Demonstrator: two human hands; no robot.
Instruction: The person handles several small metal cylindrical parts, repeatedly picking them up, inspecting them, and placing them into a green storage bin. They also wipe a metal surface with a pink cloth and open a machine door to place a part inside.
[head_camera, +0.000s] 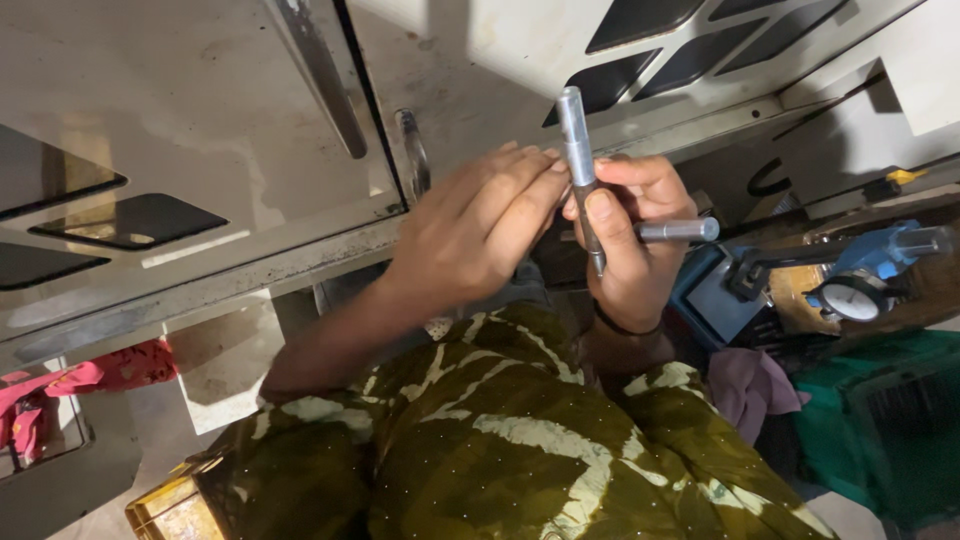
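Grey machine panels (200, 130) behind cluttered workbench (900, 290).

Your clothing, seen from above.
You wear an olive-green garment (500, 440) with cream streaks and tiny dots, plus a dark band (622, 326) on your right wrist.

Hands (560, 225) meet centre, metal rod (579, 160) between; dial gauge (852, 297) right; machine panel (200, 150) behind.

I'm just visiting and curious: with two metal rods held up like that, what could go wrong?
The right hand grips two metal rods at once, one upright and one sideways, so either could slip free. The left hand only touches with fingertips, giving little backup. A dropped rod might strike the dial gauge nearby.
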